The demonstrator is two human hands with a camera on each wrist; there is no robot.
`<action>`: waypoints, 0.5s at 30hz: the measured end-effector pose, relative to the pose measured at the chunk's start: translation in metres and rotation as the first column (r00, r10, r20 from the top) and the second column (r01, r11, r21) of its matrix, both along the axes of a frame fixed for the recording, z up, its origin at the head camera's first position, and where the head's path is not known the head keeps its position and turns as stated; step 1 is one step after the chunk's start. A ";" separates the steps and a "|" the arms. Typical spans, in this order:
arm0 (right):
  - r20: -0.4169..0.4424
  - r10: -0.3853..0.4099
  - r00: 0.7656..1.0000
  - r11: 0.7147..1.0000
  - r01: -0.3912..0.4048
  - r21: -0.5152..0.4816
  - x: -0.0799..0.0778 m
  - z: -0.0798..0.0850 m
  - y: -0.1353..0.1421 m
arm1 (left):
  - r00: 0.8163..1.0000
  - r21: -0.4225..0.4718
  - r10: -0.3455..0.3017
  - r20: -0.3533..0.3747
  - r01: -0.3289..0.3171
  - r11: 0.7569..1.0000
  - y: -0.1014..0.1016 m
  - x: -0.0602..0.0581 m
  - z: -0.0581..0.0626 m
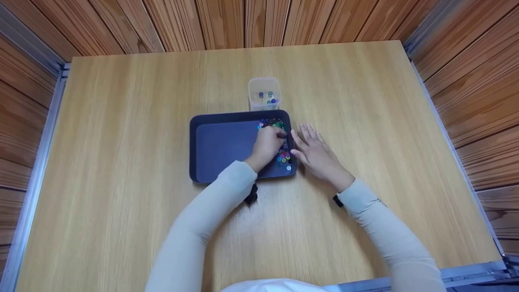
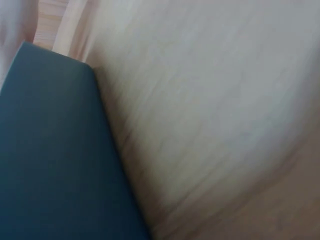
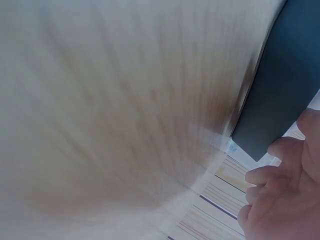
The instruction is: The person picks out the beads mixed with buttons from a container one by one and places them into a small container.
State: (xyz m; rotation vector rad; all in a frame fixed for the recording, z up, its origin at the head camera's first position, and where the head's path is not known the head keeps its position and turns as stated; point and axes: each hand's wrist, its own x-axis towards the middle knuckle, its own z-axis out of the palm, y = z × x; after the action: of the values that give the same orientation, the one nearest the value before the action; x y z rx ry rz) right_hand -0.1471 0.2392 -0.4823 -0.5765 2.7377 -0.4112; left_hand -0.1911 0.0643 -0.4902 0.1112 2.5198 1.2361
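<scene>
Left hand (image 1: 268, 140) down inside the tray now, fingers curled low among the bits there; its fingertips are hidden, so I can't tell whether it has hold of anything. Right hand (image 1: 318, 156) outside, just off the tray's right side, fingers straight and spread, palm down, with thumb and forefinger at the rim.

All around, plank walls (image 1: 227, 24) close in the scene at the back and on both sides. Between them lies the broad, pale wooden tabletop (image 1: 121, 162), edged with metal rails (image 1: 28, 194). Two light sleeves (image 1: 202, 215) reach in from the near side.

Centre stage, the dark tray (image 1: 223, 142): rectangular, flat on the wood, its left part bare. Both wrist views catch its outer wall up close, the wood there badly blurred. Right behind it, towards the back right corner, sits a clear tub (image 1: 263, 85), and each wrist carries a small black device (image 1: 251, 195).

And now the smallest players: small round pieces (image 1: 284, 157) in many colours, crowded along the tray's right side, under and around the left hand. A white disc (image 1: 288, 168) sits at the near end. In the tub, a few blue and green ones.
</scene>
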 end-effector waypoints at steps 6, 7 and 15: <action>0.010 -0.006 1.000 1.000 0.006 -0.002 0.000 0.000 -0.001 | 1.000 0.037 0.018 -0.019 -0.018 0.999 -0.007 -0.001 0.000; 0.012 -0.007 1.000 1.000 0.007 -0.002 0.000 0.000 -0.001 | 0.999 0.063 0.044 -0.007 -0.043 0.997 -0.009 -0.002 0.000; 0.014 -0.008 1.000 1.000 0.008 0.004 0.001 0.001 0.000 | 0.917 0.499 0.217 0.335 -0.368 0.785 -0.031 -0.009 0.015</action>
State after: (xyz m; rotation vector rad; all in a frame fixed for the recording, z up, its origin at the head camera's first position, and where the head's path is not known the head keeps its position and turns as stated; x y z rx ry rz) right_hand -0.1460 0.2392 -0.4809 -0.5600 2.7274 -0.4101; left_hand -0.1997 0.0330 -0.4748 -0.3109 1.9283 1.9438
